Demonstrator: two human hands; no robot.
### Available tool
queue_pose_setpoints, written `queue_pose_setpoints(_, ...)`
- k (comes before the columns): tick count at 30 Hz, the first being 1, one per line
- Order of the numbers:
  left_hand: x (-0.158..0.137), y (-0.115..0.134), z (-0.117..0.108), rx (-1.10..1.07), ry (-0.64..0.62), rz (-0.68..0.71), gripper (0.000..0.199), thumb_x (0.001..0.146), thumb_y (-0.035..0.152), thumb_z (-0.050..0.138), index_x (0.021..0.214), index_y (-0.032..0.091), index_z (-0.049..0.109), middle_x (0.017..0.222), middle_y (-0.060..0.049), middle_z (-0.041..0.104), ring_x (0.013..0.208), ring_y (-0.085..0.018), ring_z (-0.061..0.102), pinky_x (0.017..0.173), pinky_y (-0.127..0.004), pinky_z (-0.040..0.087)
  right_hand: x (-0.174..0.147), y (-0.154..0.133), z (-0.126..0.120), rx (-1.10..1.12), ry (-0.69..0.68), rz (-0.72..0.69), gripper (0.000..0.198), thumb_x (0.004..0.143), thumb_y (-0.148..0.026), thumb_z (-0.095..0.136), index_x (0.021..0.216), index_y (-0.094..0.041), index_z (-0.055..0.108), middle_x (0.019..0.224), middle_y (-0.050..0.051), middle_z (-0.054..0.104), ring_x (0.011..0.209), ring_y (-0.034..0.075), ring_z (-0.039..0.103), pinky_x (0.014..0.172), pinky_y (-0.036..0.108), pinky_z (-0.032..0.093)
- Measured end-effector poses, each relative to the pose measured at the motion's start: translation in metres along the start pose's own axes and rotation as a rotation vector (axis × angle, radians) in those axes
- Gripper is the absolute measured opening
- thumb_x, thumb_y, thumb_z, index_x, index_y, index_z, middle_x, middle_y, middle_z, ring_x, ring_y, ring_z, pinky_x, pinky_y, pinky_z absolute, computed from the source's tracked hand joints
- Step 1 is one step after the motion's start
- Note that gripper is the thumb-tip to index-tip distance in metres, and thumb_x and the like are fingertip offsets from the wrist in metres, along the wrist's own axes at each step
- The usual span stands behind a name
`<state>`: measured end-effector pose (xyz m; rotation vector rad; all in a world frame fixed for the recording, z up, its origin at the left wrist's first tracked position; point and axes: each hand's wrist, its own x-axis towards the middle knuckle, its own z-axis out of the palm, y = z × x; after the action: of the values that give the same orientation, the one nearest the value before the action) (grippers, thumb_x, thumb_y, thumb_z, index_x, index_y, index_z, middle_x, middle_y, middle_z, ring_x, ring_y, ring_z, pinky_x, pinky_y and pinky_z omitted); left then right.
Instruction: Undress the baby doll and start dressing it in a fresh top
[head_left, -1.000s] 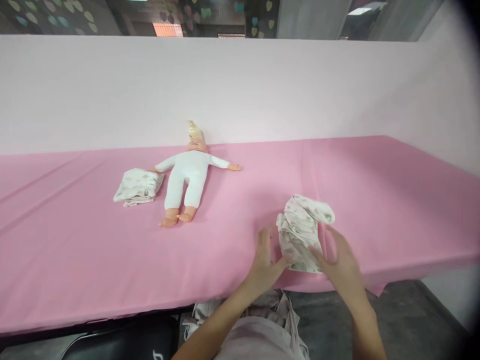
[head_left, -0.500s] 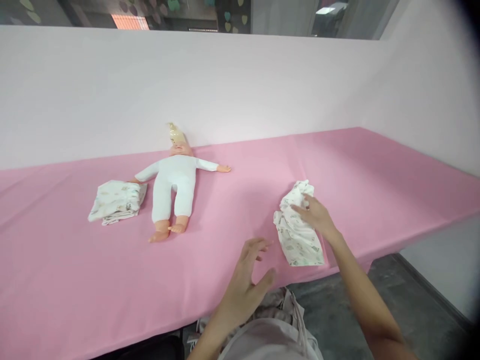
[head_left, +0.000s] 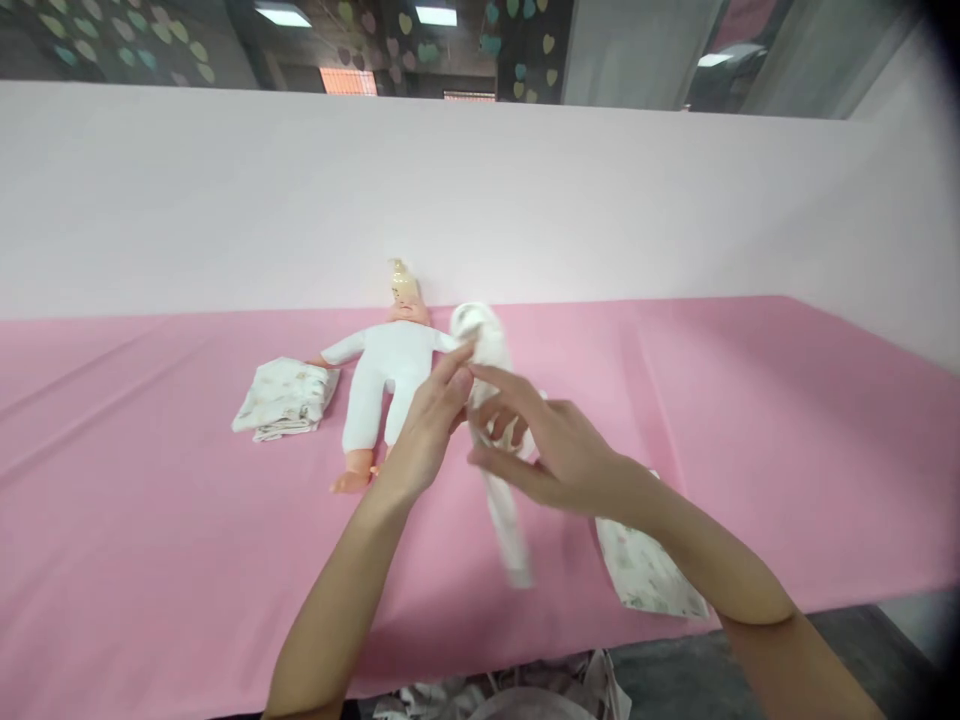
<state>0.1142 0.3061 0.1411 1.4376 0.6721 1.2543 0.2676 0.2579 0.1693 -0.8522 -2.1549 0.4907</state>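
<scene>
A small white cloth garment (head_left: 486,340) hangs above the table in front of me, its long lower strip blurred by motion. My left hand (head_left: 435,410) pinches its upper part. Just to the right, my right hand (head_left: 559,440) reaches across the cloth with thumb and fingers apart; whether its fingertips touch the fabric is hard to see. Behind my left hand lies a baby doll (head_left: 394,355) in a white suit, on its back, arms spread. Under my right forearm is a printed white cloth (head_left: 649,570), partly hidden.
A folded printed cloth (head_left: 289,395) lies left of the doll. Pink cloth covers the table (head_left: 187,540). A white wall (head_left: 300,200) rises behind it, with a window (head_left: 450,50) above. A cream pump bottle (head_left: 403,280) stands at the doll's head.
Both hands have moved up and left, coming together in front of the doll. The white garment is now raised in my left hand, while a printed cloth stays at the right. The view has shifted.
</scene>
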Motion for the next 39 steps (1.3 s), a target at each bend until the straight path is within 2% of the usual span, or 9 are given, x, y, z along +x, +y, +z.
queue_pose_setpoints(6,0.038,-0.002,-0.001,-0.139,0.187,0.094,0.038,0.085,0.046,0.048,0.111,0.02,0.059,0.097,-0.007,0.067,0.083,-0.018,0.065,0.072,-0.031,0.053,0.062,0.038,0.039,0.164,0.339,0.088,0.025,0.09,-0.038,0.05,0.11,-0.023,0.055,0.079,-0.001,0.061,0.069,0.014,0.059,0.061,0.026,0.048)
queue_pose_setpoints(10,0.06,-0.023,-0.026,0.019,0.247,0.08,0.034,0.082,0.044,0.053,0.104,0.019,0.061,0.097,-0.007,0.067,0.083,-0.018,0.065,0.071,-0.03,0.052,0.081,0.087,0.07,0.234,0.487,0.239,0.024,0.093,-0.038,0.041,0.098,-0.021,0.056,0.083,0.001,0.063,0.068,0.013,0.059,0.065,0.026,0.048)
queue_pose_setpoints(14,0.06,-0.026,-0.049,0.477,0.17,0.1,0.031,0.085,0.04,0.051,0.104,0.02,0.064,0.097,-0.006,0.067,0.094,-0.022,0.061,0.088,-0.037,0.046,0.073,0.143,0.089,-0.143,0.278,0.724,0.016,0.087,-0.022,0.044,0.079,-0.016,0.057,0.084,0.008,0.064,0.085,0.022,0.061,0.079,0.036,0.046)
queue_pose_setpoints(17,0.055,-0.033,-0.058,0.791,0.086,0.039,0.026,0.085,0.038,0.05,0.095,0.02,0.067,0.087,-0.006,0.068,0.086,-0.025,0.061,0.087,-0.042,0.043,0.059,0.18,0.105,-0.135,0.129,0.848,0.012,0.07,-0.006,0.056,0.062,-0.014,0.054,0.073,0.013,0.063,0.085,0.029,0.062,0.077,0.04,0.046)
queue_pose_setpoints(23,0.07,-0.092,-0.062,0.947,-0.08,-0.193,0.038,0.071,0.045,0.065,0.046,0.021,0.05,0.038,0.002,0.039,0.047,-0.019,0.051,0.067,-0.039,0.048,0.053,0.197,0.122,0.192,0.127,0.741,0.02,0.067,-0.005,0.055,0.082,-0.016,0.062,0.069,0.002,0.066,0.069,0.017,0.063,0.064,0.028,0.051)
queue_pose_setpoints(26,0.076,-0.1,-0.061,0.875,-0.113,-0.173,0.041,0.074,0.052,0.06,0.049,0.021,0.053,0.039,0.003,0.039,0.042,-0.017,0.048,0.062,-0.035,0.048,0.063,0.183,0.112,0.38,0.171,0.664,0.033,0.068,-0.005,0.052,0.099,-0.014,0.06,0.081,0.003,0.069,0.076,0.016,0.065,0.069,0.027,0.054)
queue_pose_setpoints(30,0.067,-0.063,-0.05,0.869,0.039,-0.041,0.032,0.085,0.046,0.049,0.081,0.021,0.067,0.059,-0.002,0.059,0.057,-0.018,0.055,0.064,-0.029,0.045,0.069,0.152,0.088,0.68,0.282,0.379,0.031,0.073,-0.016,0.057,0.104,-0.017,0.058,0.092,0.005,0.067,0.088,0.017,0.064,0.081,0.033,0.053)
queue_pose_setpoints(34,0.051,-0.026,-0.032,0.817,0.214,0.059,0.031,0.087,0.034,0.045,0.109,0.021,0.063,0.056,0.003,0.053,0.05,-0.013,0.047,0.055,-0.024,0.037,0.063,0.12,0.066,0.463,0.441,0.15,0.03,0.082,-0.025,0.056,0.111,-0.019,0.056,0.107,0.007,0.062,0.096,0.016,0.06,0.086,0.032,0.051)
queue_pose_setpoints(39,0.045,-0.016,-0.021,0.48,0.245,0.083,0.032,0.081,0.022,0.045,0.105,0.02,0.066,0.059,0.003,0.051,0.051,-0.01,0.044,0.051,-0.021,0.037,0.052,0.099,0.054,0.048,0.432,-0.027,0.041,0.083,-0.03,0.062,0.122,-0.021,0.052,0.119,0.009,0.059,0.11,0.019,0.054,0.094,0.035,0.046)
